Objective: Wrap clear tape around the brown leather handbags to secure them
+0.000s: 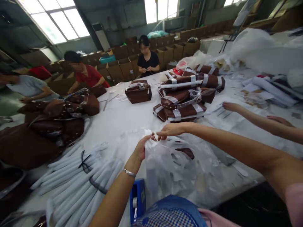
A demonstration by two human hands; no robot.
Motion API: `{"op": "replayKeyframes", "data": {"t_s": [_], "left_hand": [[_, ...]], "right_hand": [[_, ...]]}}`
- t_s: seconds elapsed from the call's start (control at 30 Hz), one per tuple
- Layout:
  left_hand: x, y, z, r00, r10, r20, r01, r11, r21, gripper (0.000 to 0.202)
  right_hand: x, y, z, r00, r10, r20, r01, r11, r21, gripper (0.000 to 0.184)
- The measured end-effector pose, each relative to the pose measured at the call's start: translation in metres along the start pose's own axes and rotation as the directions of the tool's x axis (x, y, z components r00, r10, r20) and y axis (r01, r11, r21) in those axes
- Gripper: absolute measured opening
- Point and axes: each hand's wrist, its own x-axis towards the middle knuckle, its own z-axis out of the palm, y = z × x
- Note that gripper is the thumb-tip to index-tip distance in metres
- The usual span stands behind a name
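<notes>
My left hand, with a silver bracelet at the wrist, pinches the top edge of a clear plastic bag near the table's front. My right hand grips the same edge just to the right, fingers closed on the film. A brown piece shows through the bag. Both hands hold the bag's mouth above the white table.
A stack of brown bags with white trim lies beyond my hands, one brown bag further left, a brown heap at far left. White rolled tubes lie front left by a blue tape dispenser. Another person's arms reach in from the right; three people work opposite.
</notes>
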Motion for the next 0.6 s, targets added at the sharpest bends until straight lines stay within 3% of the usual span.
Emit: {"op": "replayKeyframes", "data": {"t_s": [0.07,0.17,0.23,0.3,0.37,0.43,0.5,0.53,0.6], "left_hand": [[0.006,0.000,-0.009,1.000,-0.002,0.004,0.002,0.999,-0.041,0.021],[0.009,0.006,-0.018,1.000,0.012,0.027,-0.009,0.994,-0.109,0.024],[0.008,0.013,-0.022,0.999,0.025,0.039,-0.019,0.987,-0.158,0.023],[0.006,0.019,-0.026,0.999,0.029,0.045,-0.019,0.979,-0.204,0.020],[0.003,0.024,-0.032,0.998,0.033,0.055,-0.019,0.969,-0.248,0.016],[0.001,0.027,-0.037,0.996,0.043,0.074,-0.020,0.959,-0.281,0.015],[-0.002,0.029,-0.043,0.994,0.057,0.090,-0.026,0.951,-0.307,0.015],[-0.003,0.030,-0.045,0.994,0.062,0.092,-0.030,0.949,-0.315,0.015],[-0.006,0.033,-0.049,0.994,0.074,0.085,-0.042,0.944,-0.328,0.015]], "right_hand": [[-0.008,0.006,0.008,0.993,-0.118,-0.022,0.113,0.981,-0.158,0.061],[-0.022,0.021,0.016,0.950,-0.288,-0.121,0.257,0.941,-0.218,0.037],[-0.033,0.034,0.018,0.907,-0.321,-0.272,0.274,0.941,-0.198,0.031],[-0.042,0.046,0.020,0.832,-0.280,-0.479,0.227,0.960,-0.165,0.028],[-0.046,0.057,0.022,0.704,-0.181,-0.687,0.150,0.983,-0.105,0.026],[-0.044,0.065,0.025,0.548,0.010,-0.836,0.109,0.991,0.084,0.029],[-0.038,0.072,0.024,0.430,0.312,-0.847,0.175,0.892,0.417,0.036],[-0.035,0.076,0.022,0.420,0.462,-0.781,0.234,0.776,0.585,0.040],[-0.031,0.087,0.016,0.500,0.626,-0.599,0.311,0.516,0.798,0.044]]}}
